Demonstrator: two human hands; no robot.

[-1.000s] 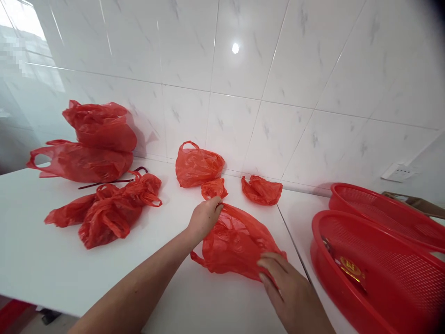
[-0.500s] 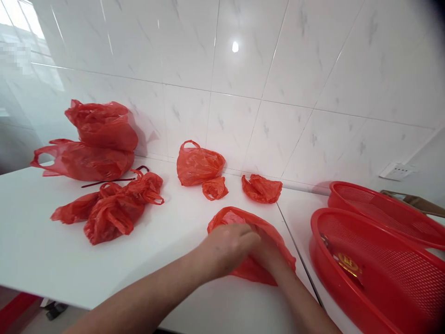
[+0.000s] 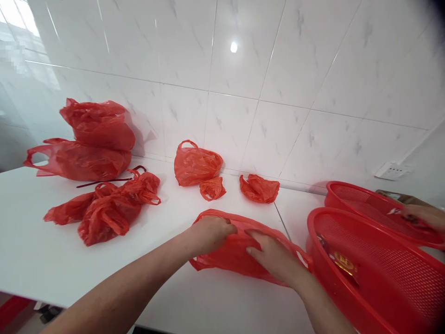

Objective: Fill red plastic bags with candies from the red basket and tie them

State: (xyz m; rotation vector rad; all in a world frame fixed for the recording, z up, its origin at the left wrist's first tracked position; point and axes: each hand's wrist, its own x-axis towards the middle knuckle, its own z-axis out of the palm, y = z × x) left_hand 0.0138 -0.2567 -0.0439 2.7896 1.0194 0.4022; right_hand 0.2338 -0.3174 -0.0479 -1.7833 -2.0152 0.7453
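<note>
A red plastic bag (image 3: 232,248) lies flattened on the white counter (image 3: 41,260) in front of me. My left hand (image 3: 210,232) rests on its left part, fingers curled over the upper edge. My right hand (image 3: 274,255) lies flat on its right part, fingers stretched out and pressing down. The bag's handle loop (image 3: 303,259) pokes out by the rim of the near red basket (image 3: 375,278).
Two small crumpled red bags (image 3: 212,188) (image 3: 259,188) and a fuller one (image 3: 196,163) sit by the tiled wall. More red bags (image 3: 104,206) (image 3: 93,139) lie at the left. A second red basket (image 3: 378,208) stands behind the first; another person's hand (image 3: 422,214) touches it.
The bag has been folded over and flattened. My left hand came back from its far corner; my right hand slid onto its right part. Another person's hand appeared at the far basket.
</note>
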